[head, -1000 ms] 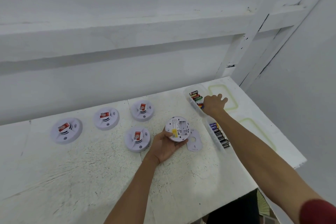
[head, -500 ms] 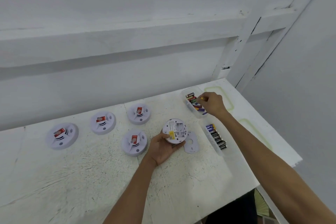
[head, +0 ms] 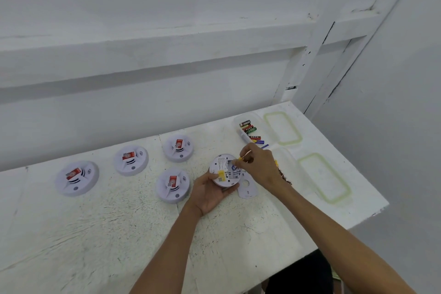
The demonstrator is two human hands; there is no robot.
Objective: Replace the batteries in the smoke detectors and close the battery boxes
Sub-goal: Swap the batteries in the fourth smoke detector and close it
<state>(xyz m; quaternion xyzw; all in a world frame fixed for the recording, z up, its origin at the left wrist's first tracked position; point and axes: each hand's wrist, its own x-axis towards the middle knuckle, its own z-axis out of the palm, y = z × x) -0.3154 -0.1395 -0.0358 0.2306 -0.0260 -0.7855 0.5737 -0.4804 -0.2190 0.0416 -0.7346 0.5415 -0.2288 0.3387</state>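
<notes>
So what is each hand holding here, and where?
Left hand cups the upturned smoke detector from beneath, thumb on its near rim. Right hand pinches a battery near its yellow end.

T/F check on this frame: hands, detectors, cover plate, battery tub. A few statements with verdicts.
1. The left hand holds a detector with its back up. True.
2. The right hand is empty. False: it pinches a battery over the detector's open compartment.
3. Four other detectors lie face up on the table. True.
4. The cover plate is fitted on the held detector. False: it lies on the table beside it.
5. The battery tub is lidded. False: it is open, and two lids lie on the table next to it.
</notes>
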